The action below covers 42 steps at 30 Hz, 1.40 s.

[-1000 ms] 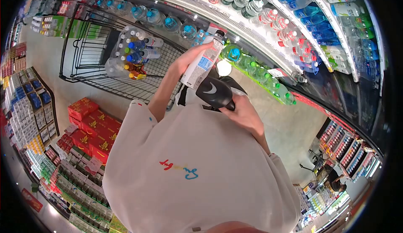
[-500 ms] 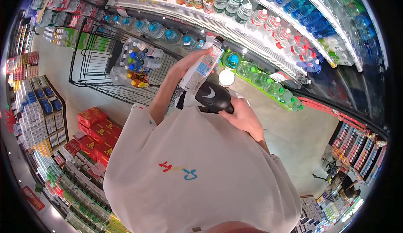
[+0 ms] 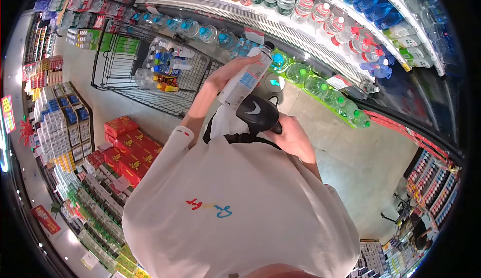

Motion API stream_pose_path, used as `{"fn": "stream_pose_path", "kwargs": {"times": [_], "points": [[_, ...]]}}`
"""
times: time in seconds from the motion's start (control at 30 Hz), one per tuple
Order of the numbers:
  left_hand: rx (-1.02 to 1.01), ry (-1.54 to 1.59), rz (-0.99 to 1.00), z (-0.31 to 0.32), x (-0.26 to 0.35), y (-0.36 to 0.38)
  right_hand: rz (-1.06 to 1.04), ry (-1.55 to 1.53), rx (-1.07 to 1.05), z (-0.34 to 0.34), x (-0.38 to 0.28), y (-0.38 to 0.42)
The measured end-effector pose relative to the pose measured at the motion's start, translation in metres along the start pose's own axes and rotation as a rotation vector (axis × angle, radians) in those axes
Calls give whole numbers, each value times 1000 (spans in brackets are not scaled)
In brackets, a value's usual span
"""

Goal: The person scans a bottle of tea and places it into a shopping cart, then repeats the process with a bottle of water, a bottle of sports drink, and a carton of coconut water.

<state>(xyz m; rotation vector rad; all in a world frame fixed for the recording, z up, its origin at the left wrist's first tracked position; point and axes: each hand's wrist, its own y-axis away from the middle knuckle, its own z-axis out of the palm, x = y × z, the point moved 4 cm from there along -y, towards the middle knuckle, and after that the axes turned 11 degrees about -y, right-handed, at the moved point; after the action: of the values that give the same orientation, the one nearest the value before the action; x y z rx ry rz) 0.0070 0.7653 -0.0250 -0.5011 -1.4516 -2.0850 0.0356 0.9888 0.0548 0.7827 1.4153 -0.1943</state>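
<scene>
My left hand point(image 3: 231, 73) is closed around a bottle with a pale printed label point(image 3: 242, 84) and a dark cap, which tilts up and to the right. A black handheld barcode scanner point(image 3: 260, 116) with a white crescent mark sits in my right hand point(image 3: 295, 136), fingers wrapped round its handle. The scanner's head is right at the lower end of the bottle, close to the printed barcode. A dark strap point(image 3: 245, 138) crosses in front of my shirt below the scanner.
A wire shopping cart point(image 3: 115, 80) with several bottles stands at left. Shelves of bottled drinks point(image 3: 320, 15) curve across the top; green-capped bottles point(image 3: 330, 95) line the floor edge. Red boxes point(image 3: 133, 150) are stacked at left. A round floor sticker point(image 3: 274, 81) bears an arrow.
The whole view has shifted slightly, with shelves and cart displaced in the frame. The bottle has moved a little to the right; both hands keep their holds.
</scene>
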Motion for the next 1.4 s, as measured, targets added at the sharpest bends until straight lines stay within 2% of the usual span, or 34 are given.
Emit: {"fn": "stream_pose_path", "kwargs": {"times": [0.1,0.17,0.3,0.53,0.83,0.9,1.03,1.1,1.13,1.17,1.23,1.3,1.37,1.4], "points": [[24,-5,55,6,-8,-6,105,-2,-48,-11,-4,6],[12,66,8,6,-13,-8,47,-1,-48,-14,3,9],[21,10,37,9,-6,-2,-42,5,-27,-18,-3,8],[-5,43,83,-10,-5,1,43,103,-82,-8,-11,-8],[-6,182,136,-79,-9,16,-7,143,-124,44,-40,-64],[13,231,160,-105,-14,24,66,127,-99,60,-39,-81],[219,221,278,-189,-52,36,88,191,-123,87,-48,-115],[546,239,429,-237,-71,52,212,227,-81,97,-52,-129],[792,230,389,-265,-88,59,228,249,-49,102,-54,-136],[799,248,387,-286,-102,61,233,260,-63,108,-58,-142],[1059,44,329,-328,-122,80,307,274,13,114,-63,-150],[1132,31,299,-378,-184,54,372,308,25,119,-57,-158],[1198,13,266,-407,-221,38,394,259,63,125,-57,-166],[1294,-6,221,-416,-231,37,404,263,63,128,-59,-171]]}}
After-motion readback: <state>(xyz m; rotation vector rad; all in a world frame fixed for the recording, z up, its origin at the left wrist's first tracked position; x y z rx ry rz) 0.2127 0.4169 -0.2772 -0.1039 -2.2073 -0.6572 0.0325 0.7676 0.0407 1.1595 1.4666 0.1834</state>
